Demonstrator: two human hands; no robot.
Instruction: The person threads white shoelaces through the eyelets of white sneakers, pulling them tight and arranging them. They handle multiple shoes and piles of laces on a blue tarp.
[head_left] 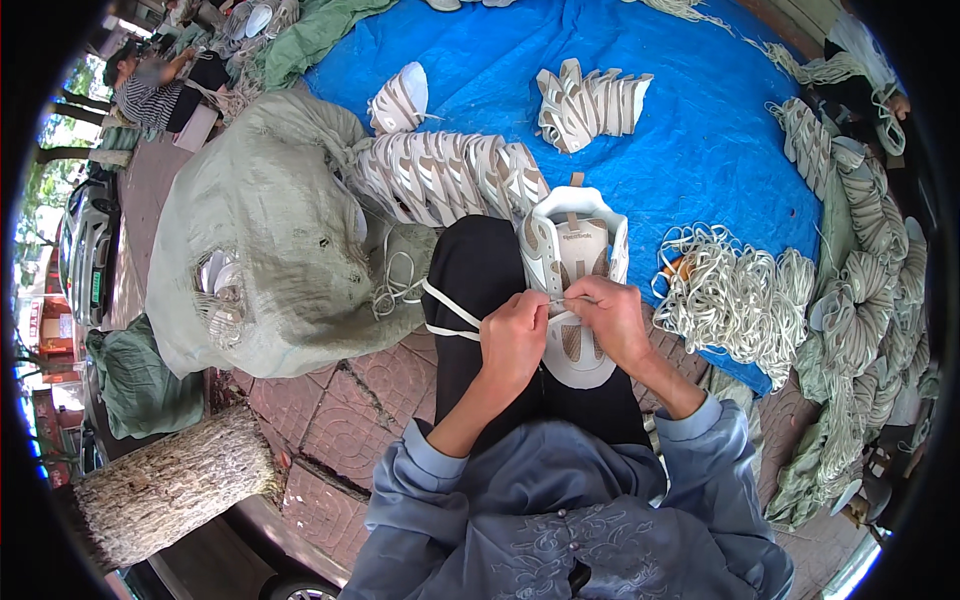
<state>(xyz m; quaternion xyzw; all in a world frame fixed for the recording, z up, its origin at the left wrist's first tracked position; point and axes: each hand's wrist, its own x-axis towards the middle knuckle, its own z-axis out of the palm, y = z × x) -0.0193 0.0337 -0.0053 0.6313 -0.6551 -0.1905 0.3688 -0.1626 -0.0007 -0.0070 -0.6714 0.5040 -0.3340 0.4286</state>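
A white and beige shoe upper (570, 250) lies flat on my lap over black trousers. My left hand (513, 335) pinches a flat white shoelace (447, 312) that loops off to the left across my thigh. My right hand (612, 315) grips the lace's other end right at the upper's eyelets. Both hands meet over the middle of the upper, thumbs almost touching.
A row of finished uppers (440, 175) and a second stack (590, 100) lie on a blue tarp (700, 140). A heap of white laces (735, 295) sits at right, a big grey-green sack (265, 235) at left. Another person (150, 90) sits far left.
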